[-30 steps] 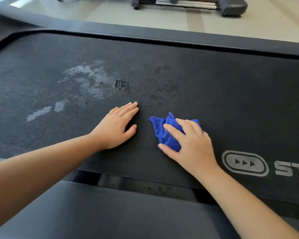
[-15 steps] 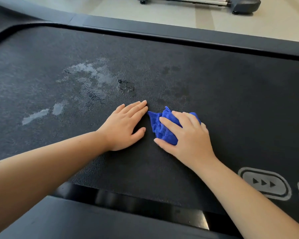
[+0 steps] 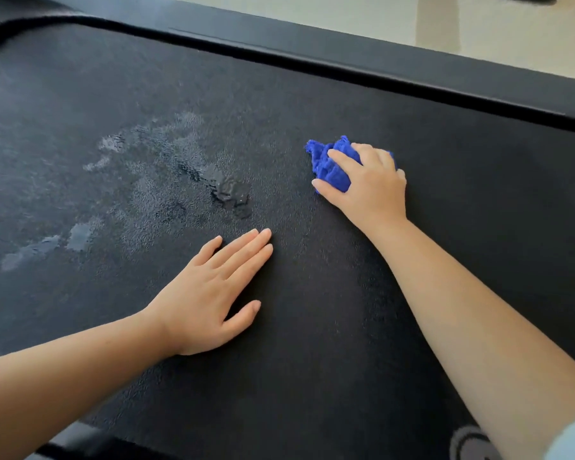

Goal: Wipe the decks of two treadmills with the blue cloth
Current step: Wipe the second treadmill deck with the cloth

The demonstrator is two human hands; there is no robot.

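The black treadmill deck [image 3: 445,200] fills most of the view. A crumpled blue cloth [image 3: 329,162] lies on it toward the far side rail. My right hand [image 3: 367,184] lies over the cloth with fingers bent round it, pressing it against the belt. My left hand [image 3: 213,297] rests flat on the belt nearer to me, fingers straight and together. Wet streaks and a small puddle [image 3: 229,192] glisten on the belt to the left of the cloth, just beyond my left fingertips.
The dark far side rail [image 3: 379,58] runs diagonally across the top, with pale floor [image 3: 362,18] beyond it. A grey logo mark [image 3: 468,443] shows at the bottom right on the belt. The near rail edge [image 3: 80,443] appears at the bottom left.
My right hand has slid the cloth away from me, toward the far rail, and apart from my left hand. The view has moved closer over the deck. My left hand stays flat.
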